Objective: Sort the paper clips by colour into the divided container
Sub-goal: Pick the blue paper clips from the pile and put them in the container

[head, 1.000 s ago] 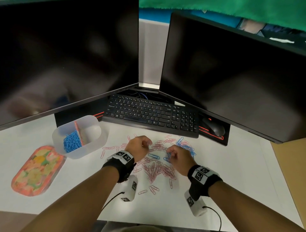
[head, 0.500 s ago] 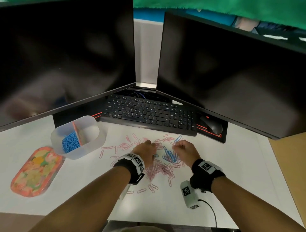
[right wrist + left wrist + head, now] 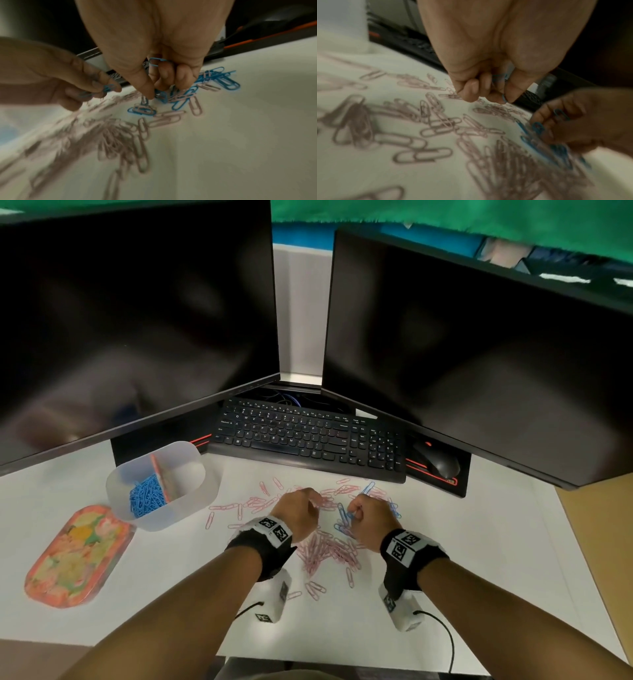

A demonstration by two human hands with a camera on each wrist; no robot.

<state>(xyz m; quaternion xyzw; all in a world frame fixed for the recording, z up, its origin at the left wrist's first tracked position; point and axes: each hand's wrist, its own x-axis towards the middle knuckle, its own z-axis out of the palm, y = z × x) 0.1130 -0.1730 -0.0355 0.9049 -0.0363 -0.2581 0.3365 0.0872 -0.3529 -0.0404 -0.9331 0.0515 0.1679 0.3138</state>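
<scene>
Pink paper clips [image 3: 329, 553] lie scattered on the white desk, with blue clips [image 3: 342, 517] mixed in near the middle. My left hand [image 3: 301, 511] hovers over the pile, its curled fingers holding blue clips [image 3: 500, 79]. My right hand [image 3: 368, 517] is beside it, gripping a blue clip [image 3: 155, 62] while its fingertips [image 3: 149, 93] reach among the loose blue clips [image 3: 226, 81]. The translucent divided container [image 3: 191, 501] stands at the left; blue clips [image 3: 145, 498] fill its left compartment, and its right compartment looks bare.
A flowery orange lid [image 3: 78, 556] lies left of the container. A black keyboard [image 3: 308, 436] and mouse [image 3: 440, 462] sit behind the clips, under two dark monitors [image 3: 137, 313]. The desk's right edge [image 3: 579, 539] meets a brown surface.
Both hands have stayed over the pile, shifting slightly as they gather blue clips. The camera view has tilted a little.
</scene>
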